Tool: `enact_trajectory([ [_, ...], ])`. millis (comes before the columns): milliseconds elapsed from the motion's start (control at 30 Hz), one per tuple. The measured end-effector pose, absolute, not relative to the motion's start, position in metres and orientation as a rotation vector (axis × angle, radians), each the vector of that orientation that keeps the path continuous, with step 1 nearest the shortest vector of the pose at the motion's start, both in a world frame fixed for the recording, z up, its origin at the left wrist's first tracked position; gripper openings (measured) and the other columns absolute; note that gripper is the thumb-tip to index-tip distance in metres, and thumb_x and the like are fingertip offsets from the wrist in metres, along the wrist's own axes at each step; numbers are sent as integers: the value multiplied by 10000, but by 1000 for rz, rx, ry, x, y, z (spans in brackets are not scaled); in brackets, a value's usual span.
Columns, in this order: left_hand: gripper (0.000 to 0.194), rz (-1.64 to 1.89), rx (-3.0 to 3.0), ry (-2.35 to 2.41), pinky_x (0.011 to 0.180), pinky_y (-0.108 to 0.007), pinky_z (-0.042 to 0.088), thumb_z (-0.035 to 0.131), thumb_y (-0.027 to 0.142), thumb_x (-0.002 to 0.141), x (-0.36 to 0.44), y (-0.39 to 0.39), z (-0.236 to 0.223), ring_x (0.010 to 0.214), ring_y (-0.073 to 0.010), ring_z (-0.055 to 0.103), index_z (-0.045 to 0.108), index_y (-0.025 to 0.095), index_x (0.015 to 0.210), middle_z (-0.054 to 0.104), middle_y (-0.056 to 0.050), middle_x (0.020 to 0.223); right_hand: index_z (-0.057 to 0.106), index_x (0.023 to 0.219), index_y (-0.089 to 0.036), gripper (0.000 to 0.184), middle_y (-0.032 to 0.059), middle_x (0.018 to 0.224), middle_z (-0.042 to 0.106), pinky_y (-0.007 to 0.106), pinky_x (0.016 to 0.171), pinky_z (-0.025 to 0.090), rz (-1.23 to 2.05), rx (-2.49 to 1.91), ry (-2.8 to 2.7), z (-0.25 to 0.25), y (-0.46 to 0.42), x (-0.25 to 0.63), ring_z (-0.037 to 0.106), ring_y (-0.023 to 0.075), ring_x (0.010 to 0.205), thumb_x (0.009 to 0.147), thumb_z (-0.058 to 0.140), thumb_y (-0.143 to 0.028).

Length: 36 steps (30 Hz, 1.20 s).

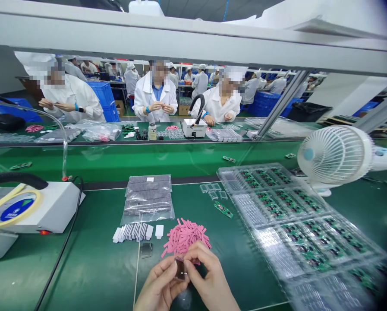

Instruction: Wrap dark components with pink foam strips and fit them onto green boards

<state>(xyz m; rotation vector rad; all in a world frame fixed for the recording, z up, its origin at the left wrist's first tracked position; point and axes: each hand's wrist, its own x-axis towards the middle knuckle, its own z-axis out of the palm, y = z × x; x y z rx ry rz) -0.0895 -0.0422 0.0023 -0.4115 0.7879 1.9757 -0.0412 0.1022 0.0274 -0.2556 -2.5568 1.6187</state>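
Two bare hands meet over a green workbench, seen from the wearer's viewpoint. The left hand (161, 285) pinches a small dark rectangular part (180, 270) between thumb and fingers; the right hand (209, 276) pinches its edge at two o'clock with thumb and fingertips. From the part, a heap of pink strips (188, 235) lies just beyond at twelve o'clock, white tabs (133, 232) in an overlapping row at ten, and a clear bag of grey strips (148, 196) at eleven. Clear trays (250, 214) holding green circuit boards (269, 204) spread at two o'clock, before a white fan (337, 153).
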Motion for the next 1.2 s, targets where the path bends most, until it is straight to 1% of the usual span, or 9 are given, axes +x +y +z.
enact_trajectory([
  [267, 340, 1972, -403, 789, 696, -209, 578, 833, 324, 691, -92, -46, 2, 720, -123, 669, 751, 112, 944, 704, -99, 845, 559, 757, -121, 246, 28, 818, 551, 161, 724, 400, 1539, -194, -2611, 34, 102, -41, 513, 60, 797, 954, 481, -247],
  [467, 300, 1973, -397, 780, 689, -206, 574, 825, 314, 702, -90, -46, 1, 686, -114, 657, 751, 113, 912, 702, -95, 833, 556, 757, -122, 242, 31, 822, 552, 168, 726, 401, 1522, -208, -2632, 32, 99, -42, 515, 67, 812, 954, 471, -236],
  [700, 283, 1943, -382, 731, 694, -201, 576, 806, 293, 731, -93, -49, -2, 673, -108, 667, 739, 101, 928, 700, -89, 810, 571, 772, -124, 150, 18, 837, 556, 149, 705, 409, 1687, -289, -2627, 34, 97, -48, 518, 54, 785, 900, 498, -149],
  [833, 299, 1942, -534, 700, 674, -211, 584, 837, 275, 689, -93, -54, 2, 691, -146, 702, 733, 115, 919, 728, -98, 851, 599, 793, -125, 135, 20, 844, 573, 149, 665, 419, 1763, -323, -2607, 38, 99, -59, 529, 53, 743, 896, 519, -158],
  [900, 332, 1967, -594, 692, 683, -220, 589, 852, 267, 667, -94, -59, 3, 716, -164, 712, 728, 110, 932, 738, -115, 896, 620, 836, -133, 150, 28, 886, 593, 158, 701, 444, 1658, -263, -2649, 37, 99, -70, 558, 64, 786, 921, 506, -181],
  [967, 357, 2003, -649, 685, 702, -227, 594, 870, 254, 637, -96, -66, 4, 736, -174, 718, 724, 109, 929, 743, -123, 915, 633, 906, -151, 136, 31, 958, 609, 190, 819, 465, 1401, -130, -2763, 32, 98, -84, 577, 85, 898, 930, 501, -170],
  [1067, 354, 2049, -720, 687, 703, -224, 600, 874, 219, 625, -98, -79, 4, 749, -176, 722, 726, 107, 927, 749, -114, 902, 626, 974, -172, 123, 27, 1033, 608, 287, 960, 422, 1063, 43, -2898, 20, 90, -107, 542, 133, 1016, 891, 552, -119],
  [1133, 264, 2079, -749, 688, 694, -219, 603, 818, 169, 699, -100, -88, 3, 748, -170, 722, 729, 90, 935, 748, -117, 896, 621, 987, -174, 165, 32, 1052, 597, 321, 945, 400, 980, 108, -2933, 10, 84, -119, 510, 164, 1027, 849, 588, -89],
  [1200, 149, 2101, -779, 669, 691, -222, 605, 711, 114, 801, -101, -94, 2, 743, -166, 722, 730, 71, 941, 746, -131, 897, 619, 988, -169, 186, 44, 1053, 585, 326, 904, 388, 899, 168, -2957, 2, 78, -127, 483, 181, 1016, 833, 582, -73],
])
